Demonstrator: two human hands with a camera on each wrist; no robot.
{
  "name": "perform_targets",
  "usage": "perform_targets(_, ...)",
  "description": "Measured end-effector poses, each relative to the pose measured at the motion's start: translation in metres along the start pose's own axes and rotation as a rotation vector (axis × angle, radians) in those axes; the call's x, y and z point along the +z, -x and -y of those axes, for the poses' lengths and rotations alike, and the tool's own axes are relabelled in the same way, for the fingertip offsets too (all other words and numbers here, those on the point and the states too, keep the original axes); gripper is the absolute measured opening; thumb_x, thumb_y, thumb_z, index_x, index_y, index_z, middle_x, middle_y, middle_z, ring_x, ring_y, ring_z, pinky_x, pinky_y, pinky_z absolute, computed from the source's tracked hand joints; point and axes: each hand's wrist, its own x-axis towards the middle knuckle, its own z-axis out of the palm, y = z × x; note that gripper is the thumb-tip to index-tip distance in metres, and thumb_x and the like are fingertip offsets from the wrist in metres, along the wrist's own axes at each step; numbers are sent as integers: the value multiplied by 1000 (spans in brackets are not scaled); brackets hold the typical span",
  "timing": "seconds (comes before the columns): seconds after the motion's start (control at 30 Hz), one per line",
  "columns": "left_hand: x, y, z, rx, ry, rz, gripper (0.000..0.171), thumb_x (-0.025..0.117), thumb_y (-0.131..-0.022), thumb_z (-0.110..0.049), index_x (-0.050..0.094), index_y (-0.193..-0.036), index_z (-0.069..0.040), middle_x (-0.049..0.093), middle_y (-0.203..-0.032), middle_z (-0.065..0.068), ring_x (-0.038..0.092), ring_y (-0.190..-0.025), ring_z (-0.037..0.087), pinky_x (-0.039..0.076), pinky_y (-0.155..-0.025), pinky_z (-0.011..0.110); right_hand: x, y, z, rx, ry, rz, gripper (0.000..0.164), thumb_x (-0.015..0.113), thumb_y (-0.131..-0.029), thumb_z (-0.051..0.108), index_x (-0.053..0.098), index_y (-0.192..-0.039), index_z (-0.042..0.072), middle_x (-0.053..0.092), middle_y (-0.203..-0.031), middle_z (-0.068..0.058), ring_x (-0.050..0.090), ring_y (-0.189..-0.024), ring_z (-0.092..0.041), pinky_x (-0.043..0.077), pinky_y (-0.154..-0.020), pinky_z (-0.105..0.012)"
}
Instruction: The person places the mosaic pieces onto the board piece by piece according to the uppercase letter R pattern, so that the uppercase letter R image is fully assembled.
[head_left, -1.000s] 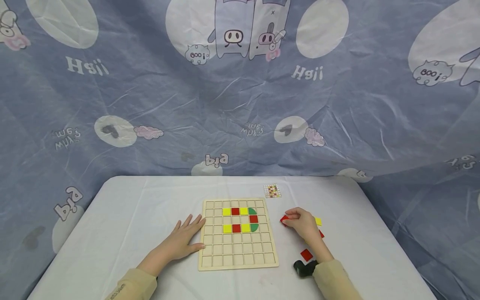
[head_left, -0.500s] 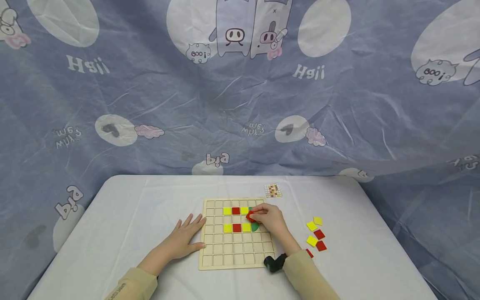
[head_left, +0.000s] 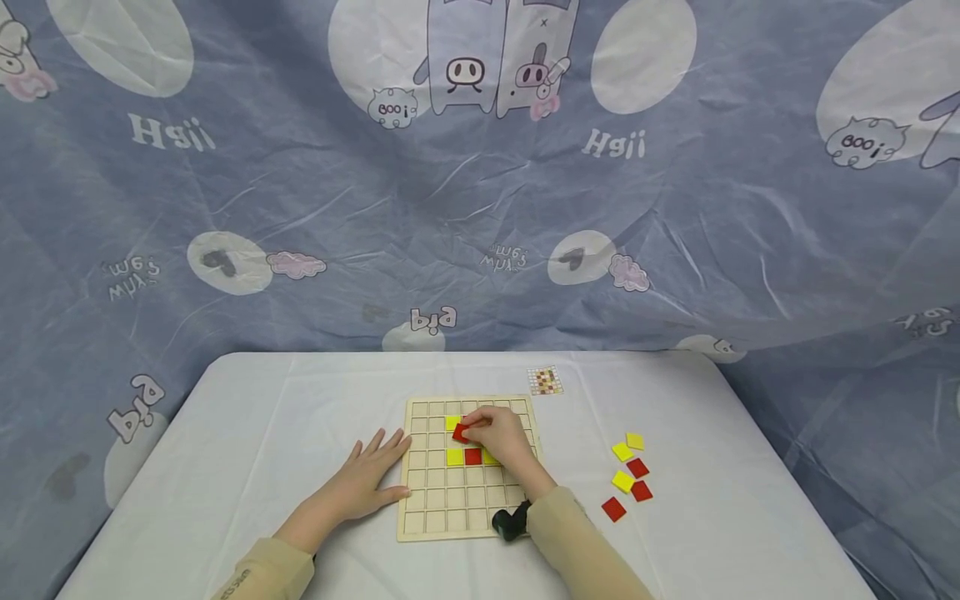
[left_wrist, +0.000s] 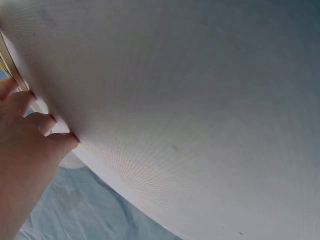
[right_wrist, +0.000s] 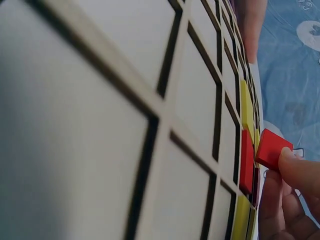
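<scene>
Your right hand (head_left: 501, 435) pinches a red tile (head_left: 460, 432) between thumb and fingers. That tile is over the far half of the wooden board (head_left: 467, 498), toward its left side, between two rows of coloured pieces; the right wrist view shows it tilted against the board's face. Whether it touches the board, you cannot tell from these views.

Your left hand (head_left: 363, 483) lies with its fingers straight and spread at the board's left edge, holding nothing; its thumb and index fingertip reach that edge.

In the nearer of the two rows, from left to right, sit a yellow square (head_left: 454, 457), a red square (head_left: 472, 457) and another yellow square, partly behind your right hand. In the farther row you can see a yellow piece (head_left: 453, 422) at the left end and a bit of red beside it; your hand covers what lies to the right.

A small pattern card (head_left: 545, 381) lies just beyond the board's far right corner. Well to the right of the board, on the white-covered bench (head_left: 330, 400), lie three loose yellow tiles (head_left: 622, 481) and three loose red tiles (head_left: 613, 509), the nearest of them red. Behind the bench hangs a blue-grey printed curtain (head_left: 420, 200).
</scene>
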Motion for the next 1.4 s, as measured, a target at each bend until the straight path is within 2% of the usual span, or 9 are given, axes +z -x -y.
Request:
perform_targets(0.2, 1, 0, 0, 0, 0, 1, 82, 68, -87, -50, 36, -153, -12, 28, -162, 11, 15, -151, 40, 10, -119, 66, 9, 1, 5, -38, 78, 24, 6, 77, -84, 8, 77, -88, 12, 74, -94, -6, 61, -73, -11, 52, -65, -23)
perform_targets(0.43, 0, 0, -2, -8, 0, 1, 82, 69, -87, -50, 37, -153, -12, 29, -162, 10, 15, -151, 40, 10, -119, 66, 12, 3, 10, -89, 205, 14, 6, 77, -84, 7, 77, -88, 11, 71, -96, -6, 61, -79, -14, 52, -68, -25)
perform_targets(0.77, 0, 1, -2, -4, -1, 1, 83, 69, -87, -50, 36, -153, -12, 29, -162, 11, 15, -151, 40, 10, -119, 67, 14, 5, 11, -136, 274, 6, 11, 78, -81, 2, 77, -91, 7, 66, -91, -6, 58, -75, -13, 50, -63, -21)
perform_targets(0.93, 0, 1, -1, -9, -3, 2, 83, 70, -86, -49, 36, -153, -12, 29, -162, 11, 15, -151, 40, 10, -119, 67, 15, 6, 11, -101, 253, 1, 9, 79, -81, 3, 77, -88, 7, 67, -97, -8, 58, -80, -15, 51, -66, -24)
perform_targets(1.1, 0, 1, -2, -8, 1, 1, 83, 70, -87, -48, 37, -153, -12, 29, -162, 11, 16, -151, 40, 10, -119, 67, 8, 6, 8, -52, 170, 34, 9, 76, -84, 6, 76, -93, 7, 69, -99, -7, 60, -78, -13, 52, -68, -25)
perform_targets(1.23, 0, 1, -2, -10, -1, 0, 83, 69, -87, -49, 36, -153, -12, 29, -162, 11, 15, -151, 40, 9, -119, 66, -7, 8, 6, -30, 92, 27, 10, 73, -88, 11, 75, -97, 8, 72, -94, -5, 63, -76, -12, 53, -68, -26)
perform_targets(1.4, 0, 0, -2, -13, -15, 3, 82, 68, -88, -51, 36, -153, -13, 28, -162, 10, 15, -151, 40, 9, -120, 65, -34, 15, -1, -28, 36, 7, 14, 70, -92, 14, 74, -103, 8, 73, -92, -4, 68, -78, -19, 55, -67, -27)
